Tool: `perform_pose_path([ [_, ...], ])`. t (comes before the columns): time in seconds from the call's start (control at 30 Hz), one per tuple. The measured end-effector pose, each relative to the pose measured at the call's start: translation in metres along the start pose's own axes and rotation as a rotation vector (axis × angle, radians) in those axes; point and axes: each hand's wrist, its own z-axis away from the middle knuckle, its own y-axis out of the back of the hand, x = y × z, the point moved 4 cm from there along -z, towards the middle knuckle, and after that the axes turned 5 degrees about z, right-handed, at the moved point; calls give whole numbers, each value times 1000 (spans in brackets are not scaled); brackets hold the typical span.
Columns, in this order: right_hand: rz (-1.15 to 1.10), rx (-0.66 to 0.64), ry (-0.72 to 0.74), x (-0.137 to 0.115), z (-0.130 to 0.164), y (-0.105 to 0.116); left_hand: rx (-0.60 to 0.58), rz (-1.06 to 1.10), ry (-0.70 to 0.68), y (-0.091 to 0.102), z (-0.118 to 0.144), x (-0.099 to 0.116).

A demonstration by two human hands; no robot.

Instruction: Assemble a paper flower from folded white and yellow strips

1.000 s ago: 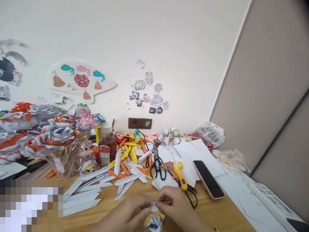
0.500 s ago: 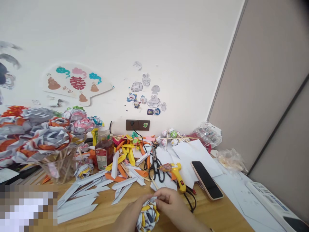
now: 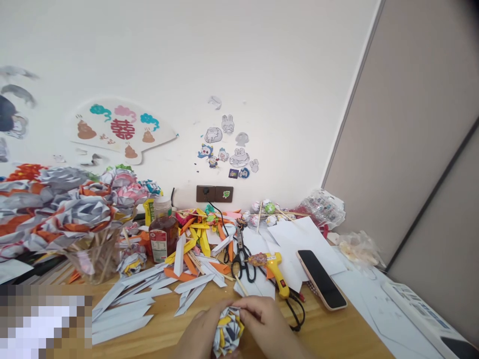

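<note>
Between my hands is a folded paper flower [image 3: 227,333] with white and yellow petals, its layered face turned toward me. My left hand [image 3: 200,331] is wrapped round its left side. The fingers of my right hand [image 3: 262,319] pinch the flower's upper right edge. A thin wooden stick [image 3: 241,286] pokes out above my fingers on the far side; where it meets the flower is hidden. Close beyond my hands lie black-handled scissors [image 3: 244,259] and a yellow hot glue gun [image 3: 276,273] with its cable.
Folded paper strips [image 3: 127,309] spread left of my hands. Behind them stand a bottle of dark liquid [image 3: 163,237] and a clear container [image 3: 98,259] of paper flowers on sticks. A phone [image 3: 322,280] and white sheets [image 3: 295,244] lie at the right.
My right hand has shifted slightly down and left, its fingers lower over the flower's edge. Both hands keep hold of the flower. The view has moved a little.
</note>
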Motion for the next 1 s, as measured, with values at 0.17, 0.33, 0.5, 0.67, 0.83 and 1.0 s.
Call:
perform_pose_path([
  [0.17, -35, -142, 147, -3, 4, -2, 9, 6, -49, 9, -7, -1],
  [0.33, -126, -45, 173, -1, 2, 3, 23, 71, 6, 14, -10, 1],
  [0.5, -219, -98, 228, 1, 1, -1, 60, 118, 31, 15, -11, 2],
  [0.67, -56, 21, 110, 2, -4, 15, 69, 152, 20, 19, -14, 6],
  [0.83, 361, 213, -141, 13, -6, 33, 126, 125, 60, 27, -16, 7],
  [1.0, 642, 195, -83, 25, -7, 15, 187, 242, 64, 24, -15, -2],
])
